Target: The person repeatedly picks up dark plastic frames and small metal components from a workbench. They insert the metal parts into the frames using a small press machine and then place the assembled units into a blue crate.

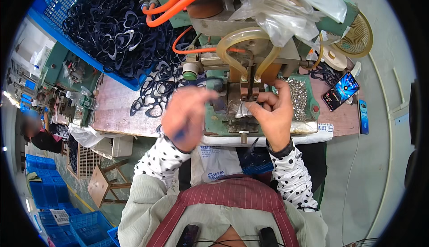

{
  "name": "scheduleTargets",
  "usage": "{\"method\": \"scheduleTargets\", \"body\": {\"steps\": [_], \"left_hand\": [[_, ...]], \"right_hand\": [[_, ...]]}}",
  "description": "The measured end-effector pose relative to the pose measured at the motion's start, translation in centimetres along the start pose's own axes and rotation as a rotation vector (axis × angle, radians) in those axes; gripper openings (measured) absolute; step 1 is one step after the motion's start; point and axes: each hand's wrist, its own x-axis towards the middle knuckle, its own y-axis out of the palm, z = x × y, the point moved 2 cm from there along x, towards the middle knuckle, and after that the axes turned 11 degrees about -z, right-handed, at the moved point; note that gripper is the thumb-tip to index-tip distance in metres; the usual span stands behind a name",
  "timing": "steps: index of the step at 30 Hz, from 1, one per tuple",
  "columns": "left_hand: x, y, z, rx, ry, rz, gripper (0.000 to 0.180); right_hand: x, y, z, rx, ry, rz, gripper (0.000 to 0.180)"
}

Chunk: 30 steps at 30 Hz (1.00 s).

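My left hand (185,117) is smeared by motion at the left side of a green bench machine (216,124). Something dark blue shows at its palm, but whether the fingers hold it cannot be told. My right hand (278,115) is at the machine's two copper-coloured jaws (249,93), thumb and fingertips drawn together in a pinch. What they grip, if anything, is too small or hidden to make out. Just under the jaws is a shiny metal piece (241,109). Right of the jaws, a tray of small metal parts (298,96) lies partly behind my right hand.
A blue basket (85,52) heaped with dark looped pieces (120,32) stands at the far left, more loops lying on the table (114,108). Orange hoses (172,12) and a plastic bag (286,10) hang above. A lit phone (340,91) and small fan (355,34) are right.
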Motion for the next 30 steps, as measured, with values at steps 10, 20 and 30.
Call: {"method": "scheduleTargets", "body": {"steps": [10,20,30], "left_hand": [[-4.5,5.9,-2.1,-0.23,0.381,0.381,0.039],[-5.0,6.0,-1.7,-0.223,0.392,0.326,0.031],[-6.5,1.0,7.3,0.345,0.222,0.037,0.022]], "right_hand": [[6.0,-12.4,-7.3,-0.816,-0.248,-0.328,0.036],[2.8,-13.2,-8.0,-1.209,-0.503,-0.161,0.022],[3.6,-12.1,-8.2,-1.176,-0.472,-0.191,0.018]]}}
